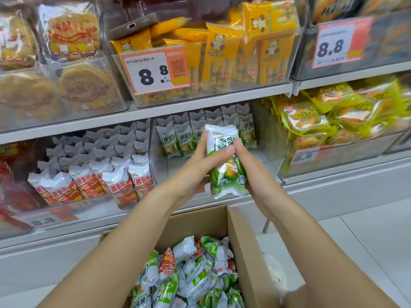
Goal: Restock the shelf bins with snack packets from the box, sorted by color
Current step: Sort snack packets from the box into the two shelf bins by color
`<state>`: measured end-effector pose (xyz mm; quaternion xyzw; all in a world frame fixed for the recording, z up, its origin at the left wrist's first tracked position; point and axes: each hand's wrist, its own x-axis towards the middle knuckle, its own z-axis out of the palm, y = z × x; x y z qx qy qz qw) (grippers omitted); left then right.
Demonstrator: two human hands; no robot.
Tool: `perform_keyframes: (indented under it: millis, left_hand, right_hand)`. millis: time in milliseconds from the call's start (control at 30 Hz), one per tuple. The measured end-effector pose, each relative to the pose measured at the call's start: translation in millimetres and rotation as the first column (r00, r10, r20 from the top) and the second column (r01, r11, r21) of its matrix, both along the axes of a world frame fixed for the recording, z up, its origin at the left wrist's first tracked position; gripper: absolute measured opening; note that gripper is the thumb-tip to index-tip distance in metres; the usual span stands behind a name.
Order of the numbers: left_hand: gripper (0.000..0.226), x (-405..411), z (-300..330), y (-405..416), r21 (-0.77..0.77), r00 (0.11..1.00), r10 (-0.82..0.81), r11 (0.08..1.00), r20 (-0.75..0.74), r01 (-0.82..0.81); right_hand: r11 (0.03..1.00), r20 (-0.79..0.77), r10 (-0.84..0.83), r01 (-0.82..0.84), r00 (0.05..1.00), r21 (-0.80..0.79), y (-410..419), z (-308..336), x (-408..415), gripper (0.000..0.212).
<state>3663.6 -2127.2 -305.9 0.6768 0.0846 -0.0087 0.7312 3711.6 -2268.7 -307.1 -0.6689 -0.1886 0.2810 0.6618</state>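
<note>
Snack packets, green and red mixed, fill the cardboard box [242, 247] below. Both hands, left hand [195, 172] and right hand [249, 167], grip one green packet [224, 161] upright before the green bin [266, 161]. Red packets [93, 181] sit in the neighbouring bin. Price tags [153, 71] read "8.8".

A white-and-green snack packet [225, 160] stands upright in the air, directly above the open cardboard box [244, 247], pressed between two hands. The box holds a loose heap of green and red packets [189, 276]. Above and behind the box, a clear shelf bin [270, 156] holds upright green packets [178, 138] at its back. Up and left of the box, another clear bin [73, 207] is packed with red packets [89, 178].
</note>
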Motion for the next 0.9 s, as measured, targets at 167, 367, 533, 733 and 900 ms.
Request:
perform_keyframes:
  millis: [167, 367, 533, 733, 900]
  left_hand:
    - [0.071, 42.4, -2.8, -20.5, -0.143, 0.999, 0.003, 0.99, -0.052, -0.01]
    - [0.022, 107.1, -7.9, -15.8, -0.169, 0.984, 0.159, 0.971, -0.083, -0.171]
    - [0.031, 159.5, -41.9, -25.4, -0.023, 0.977, 0.168, 0.985, -0.129, -0.172]
    - [0.07, 186.0, -59.9, -19.2, 0.136, 0.983, 0.145, 0.982, -0.109, -0.13]
    - [0.069, 177.9, -60.4, -17.6, 0.334, 0.99, 0.057, 0.942, -0.128, -0.011]
  right_hand:
    - [0.99, 0.099, -0.002, 0.016, 0.995, -0.143, -19.1, -7.8, 31.3, 0.097]
    - [0.645, 0.585, 0.303, 0.29, 0.752, -0.707, -61.2, -30.1, 57.8, 0.062]
    - [0.637, 0.636, 0.347, 0.325, 0.689, -0.699, -68.5, -30.2, 72.4, 0.054]
    - [0.661, 0.641, 0.364, 0.298, 0.676, -0.689, -68.1, -29.6, 74.6, 0.053]
    - [0.676, 0.641, 0.327, 0.302, 0.694, -0.672, -63.5, -26.0, 74.1, 0.052]
